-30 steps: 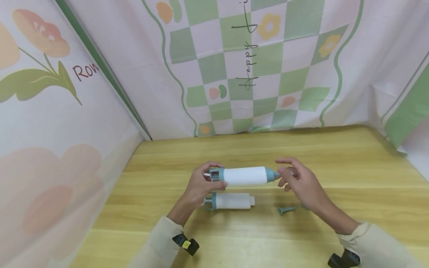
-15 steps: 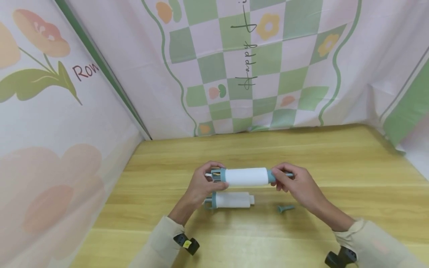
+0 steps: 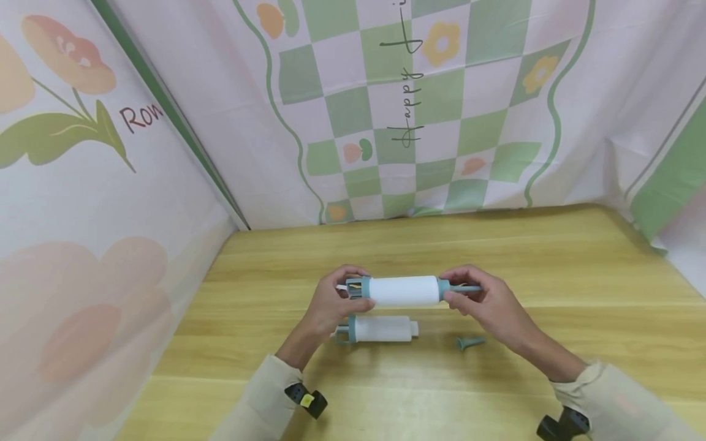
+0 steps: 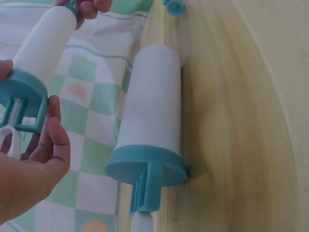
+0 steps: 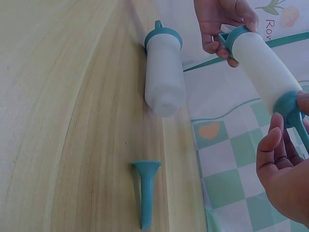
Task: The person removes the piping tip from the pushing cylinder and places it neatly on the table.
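Above the table, both hands hold a white syringe-like tube [image 3: 405, 290] level. At its teal handle end, my left hand [image 3: 324, 307] grips the collar between thumb and fingers; a white pull loop [image 4: 14, 142] sticks out there. My right hand [image 3: 493, 304] pinches the teal nozzle cap [image 5: 288, 107] at the other end, the long spout [image 3: 466, 288] running past its fingers. Below lies a second white tube [image 3: 383, 329] with a teal handle end and a bare white neck [image 5: 165, 107]. A loose teal nozzle [image 5: 146, 193] lies to its right.
The wooden table [image 3: 419, 392] carries these parts. A patterned cloth [image 3: 397, 122] with green and white checks hangs behind, and a flowered cloth [image 3: 110, 214] stands along the left side.
My right hand has come left from the spout's tip to the cap, its fingers now round the cap's base. My left hand and the tube have hardly moved.
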`<action>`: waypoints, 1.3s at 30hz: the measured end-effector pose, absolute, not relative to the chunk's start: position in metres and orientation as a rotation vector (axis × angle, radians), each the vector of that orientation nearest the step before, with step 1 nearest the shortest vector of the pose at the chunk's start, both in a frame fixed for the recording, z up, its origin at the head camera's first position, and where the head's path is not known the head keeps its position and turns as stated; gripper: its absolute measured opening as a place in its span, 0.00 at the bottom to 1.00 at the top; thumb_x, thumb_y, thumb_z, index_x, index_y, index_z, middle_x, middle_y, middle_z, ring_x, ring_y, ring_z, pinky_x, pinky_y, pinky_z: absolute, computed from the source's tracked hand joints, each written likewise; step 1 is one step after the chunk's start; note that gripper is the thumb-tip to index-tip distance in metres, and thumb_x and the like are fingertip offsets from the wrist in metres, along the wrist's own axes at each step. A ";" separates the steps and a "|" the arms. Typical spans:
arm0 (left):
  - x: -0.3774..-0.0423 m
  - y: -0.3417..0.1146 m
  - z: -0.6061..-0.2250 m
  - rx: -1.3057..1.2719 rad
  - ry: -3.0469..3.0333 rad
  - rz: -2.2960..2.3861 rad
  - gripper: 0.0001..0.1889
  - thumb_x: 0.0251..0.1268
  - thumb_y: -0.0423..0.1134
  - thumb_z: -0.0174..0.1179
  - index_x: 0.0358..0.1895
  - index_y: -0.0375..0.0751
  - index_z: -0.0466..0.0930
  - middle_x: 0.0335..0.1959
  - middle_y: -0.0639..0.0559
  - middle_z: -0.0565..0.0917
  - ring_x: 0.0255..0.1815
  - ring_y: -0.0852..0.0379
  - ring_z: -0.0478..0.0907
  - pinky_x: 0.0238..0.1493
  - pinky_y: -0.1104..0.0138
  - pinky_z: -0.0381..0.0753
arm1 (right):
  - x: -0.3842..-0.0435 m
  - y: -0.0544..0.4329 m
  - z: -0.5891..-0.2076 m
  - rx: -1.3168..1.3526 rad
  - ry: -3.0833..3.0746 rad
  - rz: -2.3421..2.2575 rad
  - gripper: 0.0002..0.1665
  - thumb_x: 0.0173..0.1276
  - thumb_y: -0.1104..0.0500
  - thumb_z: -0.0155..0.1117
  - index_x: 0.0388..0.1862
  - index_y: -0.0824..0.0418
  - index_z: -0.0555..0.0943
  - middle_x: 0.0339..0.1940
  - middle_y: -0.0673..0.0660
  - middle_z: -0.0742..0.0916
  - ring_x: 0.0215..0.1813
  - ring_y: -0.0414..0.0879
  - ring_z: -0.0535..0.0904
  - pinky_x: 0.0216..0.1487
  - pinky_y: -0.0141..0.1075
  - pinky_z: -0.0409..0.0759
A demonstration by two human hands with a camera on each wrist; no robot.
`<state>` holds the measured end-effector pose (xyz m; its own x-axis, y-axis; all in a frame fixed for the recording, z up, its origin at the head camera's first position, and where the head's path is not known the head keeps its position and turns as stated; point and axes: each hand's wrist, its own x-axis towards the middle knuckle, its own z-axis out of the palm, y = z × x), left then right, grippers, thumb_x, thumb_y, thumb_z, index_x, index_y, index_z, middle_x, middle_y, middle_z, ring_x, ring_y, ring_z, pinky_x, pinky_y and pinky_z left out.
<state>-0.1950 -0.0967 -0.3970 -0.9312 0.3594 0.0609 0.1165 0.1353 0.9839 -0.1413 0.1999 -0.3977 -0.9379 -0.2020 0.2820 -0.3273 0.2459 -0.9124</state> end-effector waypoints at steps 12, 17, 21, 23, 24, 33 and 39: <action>-0.196 -0.096 -0.400 0.479 2.196 1.902 0.23 0.52 0.31 0.74 0.53 0.41 0.80 0.49 0.45 0.79 0.34 0.52 0.73 0.38 0.63 0.76 | -0.138 0.196 -0.396 0.515 -2.506 1.623 0.22 0.80 0.59 0.54 0.66 0.68 0.70 0.55 0.63 0.79 0.46 0.54 0.82 0.39 0.39 0.84; -0.196 -0.097 -0.400 0.493 2.200 1.897 0.22 0.53 0.32 0.74 0.53 0.41 0.80 0.49 0.45 0.79 0.34 0.52 0.73 0.38 0.63 0.76 | -0.138 0.196 -0.395 0.467 -2.539 1.597 0.19 0.81 0.57 0.52 0.62 0.68 0.73 0.43 0.61 0.83 0.38 0.51 0.82 0.34 0.39 0.82; -0.196 -0.097 -0.401 0.515 2.217 1.890 0.22 0.52 0.32 0.74 0.53 0.42 0.81 0.48 0.46 0.79 0.35 0.52 0.73 0.38 0.63 0.75 | -0.137 0.197 -0.394 0.441 -2.561 1.570 0.17 0.79 0.56 0.55 0.57 0.67 0.77 0.38 0.58 0.85 0.36 0.49 0.82 0.34 0.37 0.82; -0.196 -0.098 -0.401 0.519 2.226 1.882 0.23 0.52 0.32 0.75 0.53 0.43 0.81 0.48 0.47 0.79 0.36 0.52 0.73 0.38 0.63 0.75 | -0.137 0.197 -0.394 0.444 -2.564 1.556 0.16 0.78 0.56 0.57 0.56 0.66 0.78 0.40 0.57 0.86 0.38 0.48 0.83 0.36 0.38 0.83; -0.196 -0.098 -0.402 0.519 2.228 1.879 0.22 0.52 0.32 0.75 0.53 0.43 0.81 0.48 0.47 0.80 0.36 0.52 0.73 0.38 0.63 0.75 | -0.137 0.197 -0.394 0.449 -2.562 1.544 0.16 0.78 0.57 0.58 0.56 0.66 0.79 0.41 0.57 0.85 0.39 0.48 0.83 0.37 0.37 0.83; -0.196 -0.098 -0.403 0.507 2.231 1.874 0.22 0.53 0.33 0.74 0.53 0.41 0.80 0.49 0.46 0.79 0.36 0.52 0.72 0.39 0.64 0.74 | -0.138 0.199 -0.397 0.476 -2.473 1.588 0.17 0.70 0.62 0.67 0.56 0.64 0.79 0.48 0.58 0.85 0.43 0.45 0.82 0.40 0.33 0.83; -0.197 -0.098 -0.404 0.475 2.231 1.869 0.22 0.53 0.32 0.74 0.53 0.41 0.81 0.49 0.47 0.79 0.36 0.52 0.72 0.39 0.63 0.73 | -0.139 0.199 -0.398 0.479 -2.446 1.608 0.19 0.68 0.63 0.70 0.56 0.65 0.79 0.48 0.58 0.85 0.43 0.43 0.83 0.40 0.32 0.83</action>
